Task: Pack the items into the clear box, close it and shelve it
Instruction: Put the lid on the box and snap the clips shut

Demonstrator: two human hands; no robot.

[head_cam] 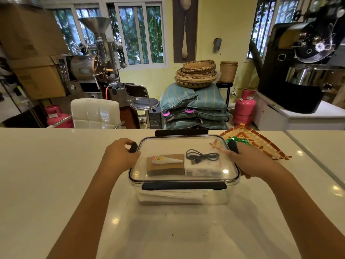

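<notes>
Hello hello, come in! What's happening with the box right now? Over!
Left hand on left latch, right hand on right latch. Lid on box, items inside. Front latch down, back latch up. Woven tray beside it.

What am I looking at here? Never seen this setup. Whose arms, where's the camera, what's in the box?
There is no machine: a person works with bare hands, filmed by one wide-angle camera worn on the head, looking forward and down. So the two arms come in from the bottom edge.

On the white glossy counter stands a clear plastic box with black latches, its clear lid on top. Through the lid you see a coiled black USB cable, a small white glue tube, a brown cardboard pack and a white labelled packet.

The left hand grips the black latch on the left side; the right hand is at the black latch on the right side. The front latch looks folded down. A woven bamboo tray lies behind the right hand.
</notes>
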